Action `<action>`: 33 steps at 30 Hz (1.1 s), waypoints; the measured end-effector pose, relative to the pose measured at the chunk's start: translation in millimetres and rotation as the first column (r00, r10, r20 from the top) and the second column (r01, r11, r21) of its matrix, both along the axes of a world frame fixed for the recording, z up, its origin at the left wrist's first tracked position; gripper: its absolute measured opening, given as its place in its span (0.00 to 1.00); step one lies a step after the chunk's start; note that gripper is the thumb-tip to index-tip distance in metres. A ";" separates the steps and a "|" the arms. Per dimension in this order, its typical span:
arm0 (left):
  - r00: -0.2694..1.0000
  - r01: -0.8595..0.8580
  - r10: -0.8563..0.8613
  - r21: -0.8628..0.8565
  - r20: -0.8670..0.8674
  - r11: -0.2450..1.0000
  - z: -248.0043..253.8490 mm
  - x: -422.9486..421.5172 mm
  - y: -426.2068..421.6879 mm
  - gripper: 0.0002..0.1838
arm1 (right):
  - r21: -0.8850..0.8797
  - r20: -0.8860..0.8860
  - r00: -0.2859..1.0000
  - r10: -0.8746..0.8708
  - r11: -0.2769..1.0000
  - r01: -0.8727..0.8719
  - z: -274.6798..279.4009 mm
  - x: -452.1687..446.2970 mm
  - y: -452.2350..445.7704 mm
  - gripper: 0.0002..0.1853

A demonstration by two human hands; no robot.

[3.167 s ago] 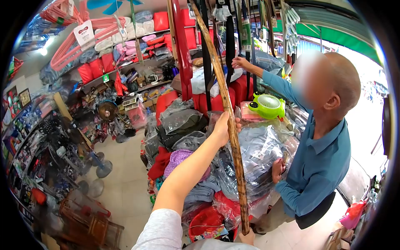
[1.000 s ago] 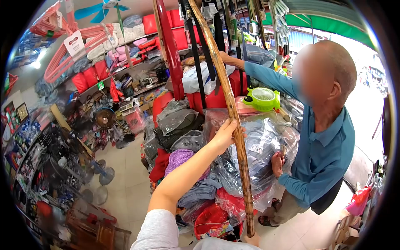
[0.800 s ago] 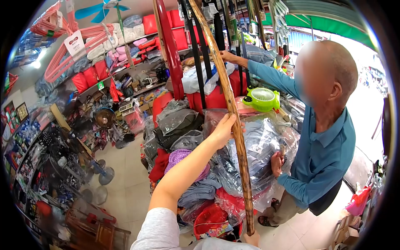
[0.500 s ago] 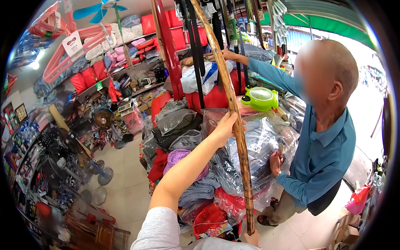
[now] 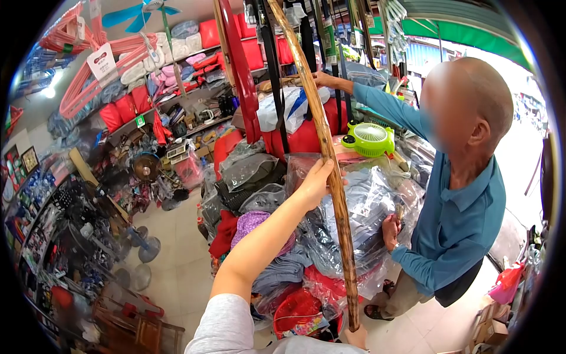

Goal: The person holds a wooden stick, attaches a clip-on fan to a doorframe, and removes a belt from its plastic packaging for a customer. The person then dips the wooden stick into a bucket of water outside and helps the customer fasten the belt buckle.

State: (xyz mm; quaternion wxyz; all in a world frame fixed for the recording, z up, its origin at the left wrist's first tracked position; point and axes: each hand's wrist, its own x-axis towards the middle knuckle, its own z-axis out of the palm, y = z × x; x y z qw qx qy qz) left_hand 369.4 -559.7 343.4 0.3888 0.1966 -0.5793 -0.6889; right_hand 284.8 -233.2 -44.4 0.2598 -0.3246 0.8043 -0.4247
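Note:
A long, knotty wooden pole [image 5: 342,236] stands tilted in front of me, its top leaning left and out of view. My left hand [image 5: 318,180] is wrapped round its middle, the arm stretched forward. At the bottom of the view my right hand [image 5: 356,337] is closed at the pole's lower end, only partly visible. Behind the pole lie clothes in clear plastic bags [image 5: 368,203], heaped up with folded grey-blue cloth [image 5: 280,272] and a purple dotted cloth [image 5: 253,227].
A person in a blue shirt [image 5: 471,194] stands at the right, one arm stretched towards hanging belts [image 5: 276,76]. A green fan [image 5: 369,140] rests on the pile. Pink hangers [image 5: 82,97] hang upper left. Floor fans [image 5: 149,249] and a wooden chair [image 5: 147,336] stand left.
The other person's head has shifted slightly right and down. The pole's upper part has moved very slightly left. Both my hands keep their places on it.

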 end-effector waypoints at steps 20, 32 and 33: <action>0.959 0.039 -0.029 0.027 -0.280 0.999 51.4 -14.1 -66.8 0.19 | -0.089 -0.222 0.969 0.110 0.987 -0.132 95.8 25.2 -35.8 0.24; 0.966 -0.026 0.009 -0.060 -0.259 0.998 116.1 -8.2 -77.3 0.18 | -0.264 -0.413 0.909 0.047 0.950 -0.169 109.3 -10.8 -65.7 0.19; 0.967 -0.070 0.044 -0.092 -0.251 0.993 126.1 -7.7 -75.5 0.18 | -0.279 -0.415 0.908 0.062 0.941 -0.192 113.3 -14.3 -70.1 0.20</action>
